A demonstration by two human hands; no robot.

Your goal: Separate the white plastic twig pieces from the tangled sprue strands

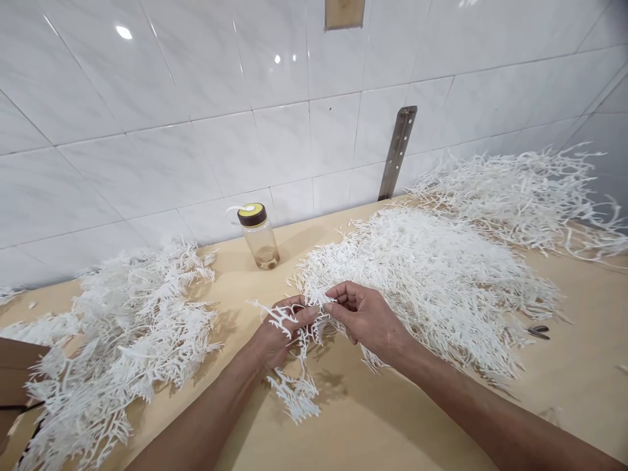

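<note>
A white branched plastic piece (pixel 297 392) hangs from my left hand (pixel 284 330), whose thumb and fingers pinch it. Close beside it on the right, my right hand (pixel 366 317) has thumb and forefinger closed on a small white tip at the upper part of the branching. Just behind both hands spreads a large pile of small white sprigs (pixel 432 275). Its near edge overlaps the held piece from this view, so where the piece ends is hard to tell.
On the left lies a heap of white branched pieces (pixel 147 333), with a brown box (pixel 22 369) beside it. A lidded bottle (pixel 260 239) stands near the tiled wall. Longer white strands (pixel 520 190) lie back right; small dark scissors or clippers (pixel 538 332) rest on the table (pixel 579 392).
</note>
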